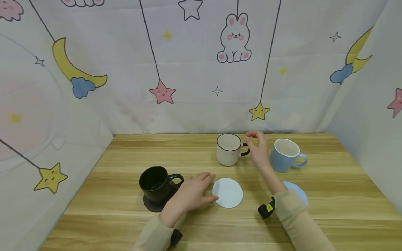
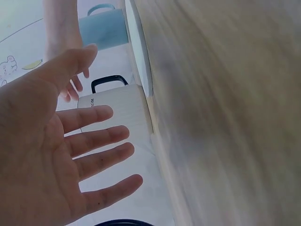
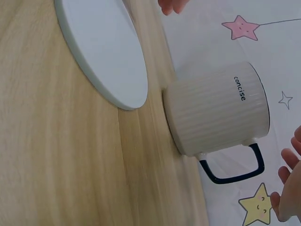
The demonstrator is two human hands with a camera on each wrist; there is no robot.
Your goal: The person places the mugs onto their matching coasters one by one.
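Note:
A white mug (image 1: 228, 157) with a black rim and black handle stands upright at the back of the table; "concise" is printed on its ribbed side. My right hand (image 1: 260, 153) hovers beside its handle, fingers loosely bent, and in the right wrist view a gap shows between fingers and handle. Low over the table, my left hand (image 1: 193, 192) has its fingers spread, palm empty in the left wrist view. Its thumb tip overlaps the left edge of a round white coaster (image 1: 228, 194) in the head view. Left of that hand, a black mug (image 1: 153, 188) sits on a black coaster (image 1: 150, 205).
To the right of my right hand stands a light blue mug (image 1: 280, 161), handle pointing right. A light blue coaster (image 1: 299, 192) lies nearer, partly hidden by the right forearm. Behind the wooden table (image 1: 106, 223) hangs a printed white cloth (image 1: 194, 62), which also lines both sides.

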